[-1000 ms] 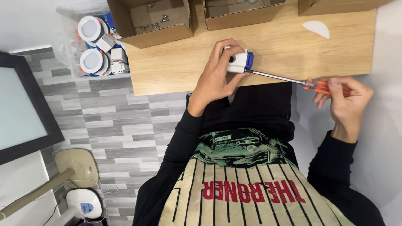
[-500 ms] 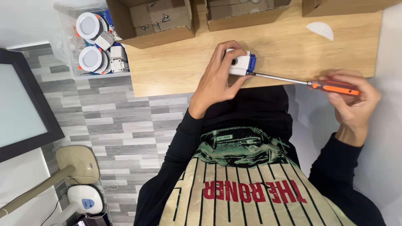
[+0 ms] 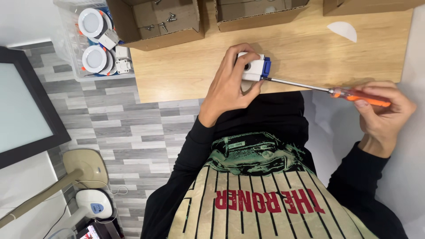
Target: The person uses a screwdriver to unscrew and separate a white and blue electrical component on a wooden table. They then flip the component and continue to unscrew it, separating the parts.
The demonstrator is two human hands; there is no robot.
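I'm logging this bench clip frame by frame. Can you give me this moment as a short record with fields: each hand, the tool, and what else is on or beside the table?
left hand: grips small white box with blue end at table edge
right hand: holds orange-handled screwdriver, tip at the blue end
on table: open cardboard box with loose screws
beside table: clear bin with round white lamps

The small electrical box (image 3: 252,68) is white with a blue end piece; the screwdriver (image 3: 336,92) has a silver shaft and an orange handle. The counter (image 3: 186,75) is pale wood grain, the cardboard boxes (image 3: 155,26) brown. The floor (image 3: 115,128) shows grey planks. The sleeves (image 3: 186,168) are black, the jersey (image 3: 248,199) cream with black pinstripes and red lettering.
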